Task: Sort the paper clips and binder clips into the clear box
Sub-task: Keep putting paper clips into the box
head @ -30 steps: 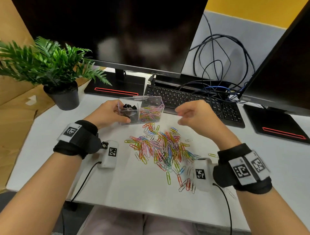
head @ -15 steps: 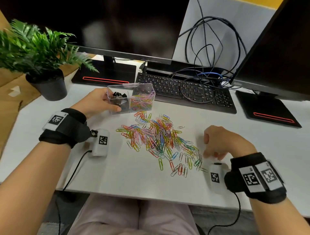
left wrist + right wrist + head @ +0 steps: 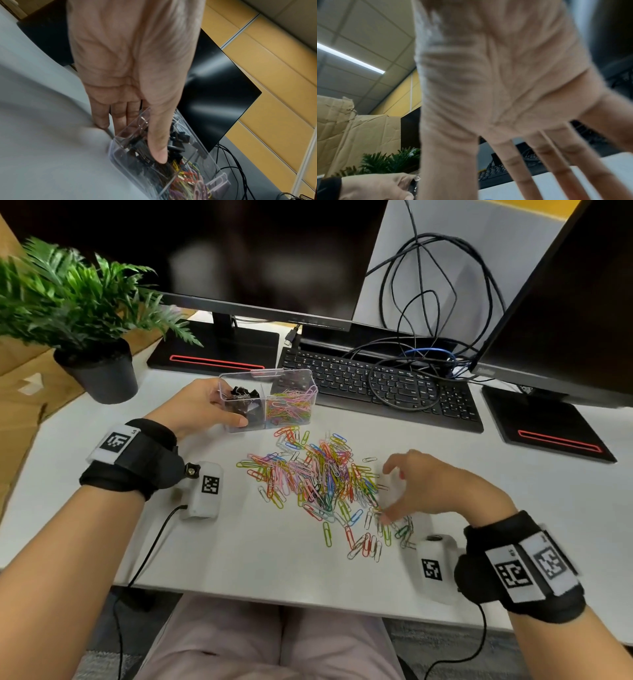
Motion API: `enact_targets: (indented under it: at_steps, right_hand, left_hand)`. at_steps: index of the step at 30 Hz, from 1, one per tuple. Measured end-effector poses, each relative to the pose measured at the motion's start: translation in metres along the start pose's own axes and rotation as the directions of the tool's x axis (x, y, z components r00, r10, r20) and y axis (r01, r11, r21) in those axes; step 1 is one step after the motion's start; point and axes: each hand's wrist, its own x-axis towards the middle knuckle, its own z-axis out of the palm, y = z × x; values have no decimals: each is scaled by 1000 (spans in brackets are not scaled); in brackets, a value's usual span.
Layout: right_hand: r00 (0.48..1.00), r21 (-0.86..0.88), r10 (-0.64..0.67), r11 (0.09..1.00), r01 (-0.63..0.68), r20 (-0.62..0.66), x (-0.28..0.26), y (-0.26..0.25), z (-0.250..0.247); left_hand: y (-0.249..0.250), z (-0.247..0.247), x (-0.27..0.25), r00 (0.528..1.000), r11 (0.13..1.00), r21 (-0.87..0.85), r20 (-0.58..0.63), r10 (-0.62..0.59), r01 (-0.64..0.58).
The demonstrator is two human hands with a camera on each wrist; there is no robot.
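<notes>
Steadying box [image 3: 269, 402] with left hand [image 3: 195, 409] gripping; spreading right hand [image 3: 423, 487], empty, over clips [image 3: 315, 477] (light, slippery, tangling): pinching several at the edge.

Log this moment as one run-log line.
left hand: holds box | right hand: fingers spread at pile edge, nothing gripped | box: binder clips left, paper clips right

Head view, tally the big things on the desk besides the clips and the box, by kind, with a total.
Monitors: 2, one at the left and one at the right
Keyboard: 1
Potted plant: 1
Total: 4
</notes>
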Motion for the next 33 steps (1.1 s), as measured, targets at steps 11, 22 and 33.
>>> enact_targets:
  at_steps: [11, 22, 33]
  right_hand:
    - [981, -124, 176, 978, -166, 78, -14, 7, 17]
    - [987, 100, -3, 995, 19, -160, 5, -12, 8]
    - [975, 72, 140, 985, -154, 171, 3, 1, 12]
  left_hand:
    - [3, 2, -2, 1000, 1000, 4, -6, 22, -22]
    - [3, 3, -3, 1000, 1000, -12, 2, 23, -23]
    - [3, 2, -4, 999, 999, -10, 9, 31, -31]
